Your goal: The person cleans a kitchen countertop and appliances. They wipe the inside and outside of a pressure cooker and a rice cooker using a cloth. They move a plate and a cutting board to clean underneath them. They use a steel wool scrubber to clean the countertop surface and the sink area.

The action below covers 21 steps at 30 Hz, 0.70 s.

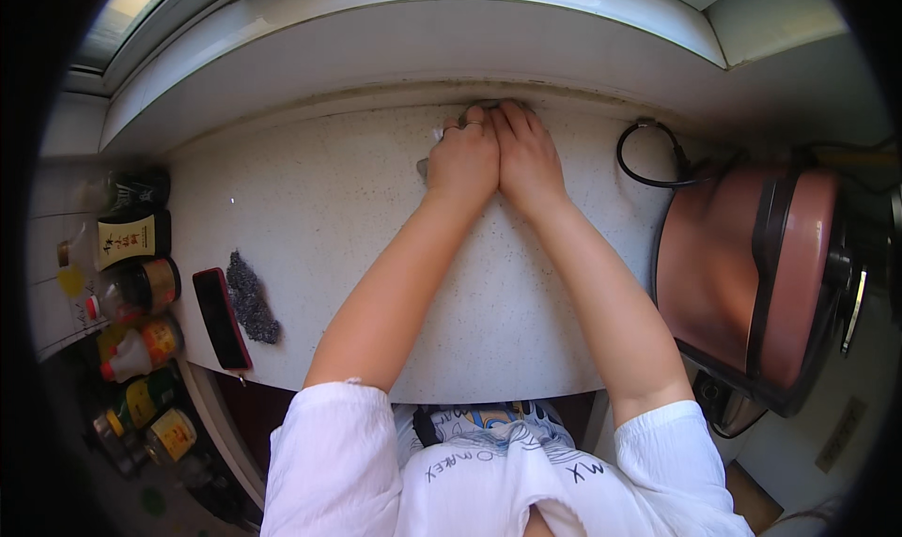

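Side by side and touching, both my hands press down at the back of a speckled white countertop [317, 184], close to the wall. My left hand [463, 158], with rings on its fingers, bends its fingers over a grey cloth [423, 169]. Only scraps of the cloth show, at the left of that hand and by the fingertips; the rest is hidden. My right hand [527, 153] lies with its fingers together over the far part of the same cloth.
At left, a phone [222, 318] lies by a dark grey mesh scouring pad [252, 299]. Several bottles, among them a sauce bottle [130, 241], line the left side. A reddish-brown electric cooker [719, 269] stands at right, near a looped black cord [624, 149].
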Tool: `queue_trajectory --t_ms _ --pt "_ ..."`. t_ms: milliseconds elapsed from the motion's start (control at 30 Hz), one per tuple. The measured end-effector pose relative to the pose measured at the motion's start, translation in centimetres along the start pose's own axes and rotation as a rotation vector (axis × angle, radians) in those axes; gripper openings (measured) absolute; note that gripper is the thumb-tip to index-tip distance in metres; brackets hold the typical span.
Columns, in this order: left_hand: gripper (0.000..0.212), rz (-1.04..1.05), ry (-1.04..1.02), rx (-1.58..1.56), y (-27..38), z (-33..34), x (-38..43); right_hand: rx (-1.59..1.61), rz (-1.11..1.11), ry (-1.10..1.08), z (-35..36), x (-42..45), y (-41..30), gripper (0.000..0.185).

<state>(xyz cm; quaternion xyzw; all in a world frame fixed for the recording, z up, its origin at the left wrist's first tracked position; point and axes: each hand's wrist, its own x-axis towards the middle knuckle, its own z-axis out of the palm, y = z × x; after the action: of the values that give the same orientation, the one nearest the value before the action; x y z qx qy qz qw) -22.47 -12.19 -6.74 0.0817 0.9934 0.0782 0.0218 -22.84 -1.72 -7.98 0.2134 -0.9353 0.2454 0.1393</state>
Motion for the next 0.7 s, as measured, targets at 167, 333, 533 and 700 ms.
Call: queue_trajectory --t_ms 167,333,533,700 --pt "0.042 0.108 0.042 -0.040 -1.0 -0.1 -2.4 0.002 -0.031 -0.091 -0.8 -1.4 -0.3 0.031" --pt "0.045 0.043 -0.012 -0.030 -0.9 -0.4 -1.0 0.022 0.056 -0.036 -0.2 0.9 -1.0 0.030" --pt "0.052 0.145 0.116 -0.555 -4.1 -1.2 -4.5 -0.223 -0.083 0.019 2.4 1.5 1.5 0.031" --pt "0.045 -0.021 0.100 -0.461 -9.9 -8.2 -12.4 -0.248 -0.052 -0.317 -1.9 -0.3 -1.6 0.039"
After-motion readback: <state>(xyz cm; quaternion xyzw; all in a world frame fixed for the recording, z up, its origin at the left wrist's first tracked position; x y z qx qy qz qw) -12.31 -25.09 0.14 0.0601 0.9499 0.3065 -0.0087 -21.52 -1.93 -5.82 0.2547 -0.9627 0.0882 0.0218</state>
